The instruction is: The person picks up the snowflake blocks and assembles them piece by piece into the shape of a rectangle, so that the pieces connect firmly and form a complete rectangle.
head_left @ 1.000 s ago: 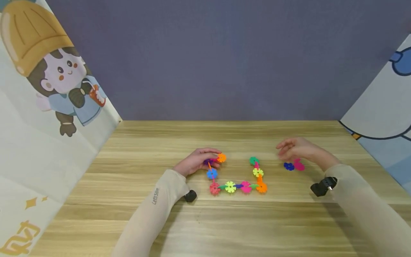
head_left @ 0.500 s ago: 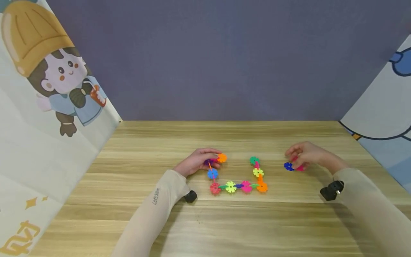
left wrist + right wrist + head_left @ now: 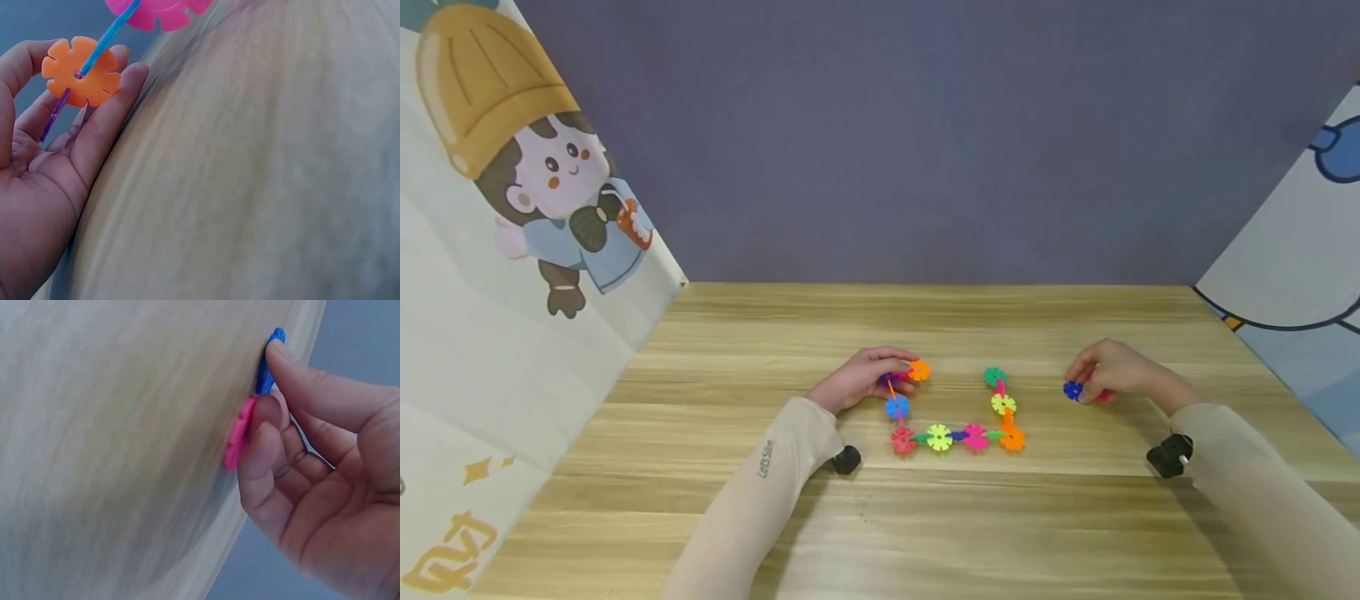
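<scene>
Slotted plastic snowflake discs are joined into a chain (image 3: pixel 938 437), a U-shape on the table open towards the back. My left hand (image 3: pixel 865 377) holds its left arm near the purple disc (image 3: pixel 55 115), with fingers around the orange disc (image 3: pixel 81 72) beside it. Another orange disc (image 3: pixel 919 371) sticks out at that end, past the fingertips. The green disc (image 3: pixel 994 377) tops the opposite arm. Further right, my right hand (image 3: pixel 1112 371) pinches a loose blue disc (image 3: pixel 1072 391) at the table surface. A loose pink disc (image 3: pixel 239 434) lies beneath its fingers, mostly hidden in the head view.
The wooden table (image 3: pixel 865 533) meets a grey-blue upright panel (image 3: pixel 880 142) at the back. Printed cartoon sheets stand at the left (image 3: pixel 475 350) and right (image 3: pixel 1292 250). A small black device (image 3: pixel 1170 456) is worn on the right wrist, another (image 3: pixel 847 459) on the left.
My right hand has moved slightly right and down onto the loose discs, and its fingers have closed on the blue one. The left hand and the chain have stayed in place.
</scene>
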Demonstrator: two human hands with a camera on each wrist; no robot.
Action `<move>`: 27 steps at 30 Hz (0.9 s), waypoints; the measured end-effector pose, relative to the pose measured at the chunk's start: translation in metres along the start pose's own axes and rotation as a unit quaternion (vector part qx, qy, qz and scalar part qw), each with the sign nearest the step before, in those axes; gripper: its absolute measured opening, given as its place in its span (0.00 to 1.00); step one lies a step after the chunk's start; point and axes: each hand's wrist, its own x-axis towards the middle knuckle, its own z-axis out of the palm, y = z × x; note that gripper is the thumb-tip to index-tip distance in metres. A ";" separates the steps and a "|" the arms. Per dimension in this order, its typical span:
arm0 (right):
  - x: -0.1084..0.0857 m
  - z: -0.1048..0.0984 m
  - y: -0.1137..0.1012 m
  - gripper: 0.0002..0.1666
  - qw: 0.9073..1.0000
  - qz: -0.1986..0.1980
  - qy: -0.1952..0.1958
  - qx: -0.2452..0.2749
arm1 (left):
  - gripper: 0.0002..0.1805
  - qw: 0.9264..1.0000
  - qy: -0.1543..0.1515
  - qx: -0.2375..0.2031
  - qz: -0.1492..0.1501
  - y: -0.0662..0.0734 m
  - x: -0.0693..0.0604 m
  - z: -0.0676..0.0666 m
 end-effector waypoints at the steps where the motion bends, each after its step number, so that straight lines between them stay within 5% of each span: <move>1: 0.000 0.000 0.000 0.19 1.000 -0.001 -0.001 0.000 | 0.21 1.000 0.000 -0.001 0.001 0.000 0.000 0.000; 27: -0.002 0.012 -0.012 0.09 0.999 -0.037 0.030 0.024 | 0.21 1.000 0.005 -0.005 0.000 0.000 -0.002 0.001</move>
